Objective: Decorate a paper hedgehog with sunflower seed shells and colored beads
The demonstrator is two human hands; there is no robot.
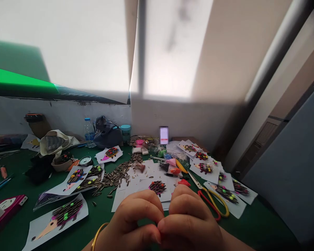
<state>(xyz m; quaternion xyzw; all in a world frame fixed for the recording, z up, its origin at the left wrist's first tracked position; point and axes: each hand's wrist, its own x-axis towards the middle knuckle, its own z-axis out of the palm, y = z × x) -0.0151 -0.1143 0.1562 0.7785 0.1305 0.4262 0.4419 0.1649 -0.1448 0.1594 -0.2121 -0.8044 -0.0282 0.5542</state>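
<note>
My left hand (138,219) and my right hand (192,219) meet at the fingertips, low in front of me. Both have curled, pinching fingers; a reddish tint shows at the tips, but whatever they hold is too hidden to make out. Just beyond them, on white paper (120,198), lies a hedgehog picture (157,187) with dark seed spines and red dots, partly covered by my fingers. A lump of red clay (183,182) rests behind my right hand. To its right are scissors (211,200) with one yellow and one red handle loop.
Sunflower seeds (120,173) are heaped left of the paper. More hedgehog pictures lie left (65,218) and right (225,193). Bagged clay (171,161), a black pen (172,175) and a lit phone (164,135) stand or lie behind. A water bottle (89,134) stands by the wall.
</note>
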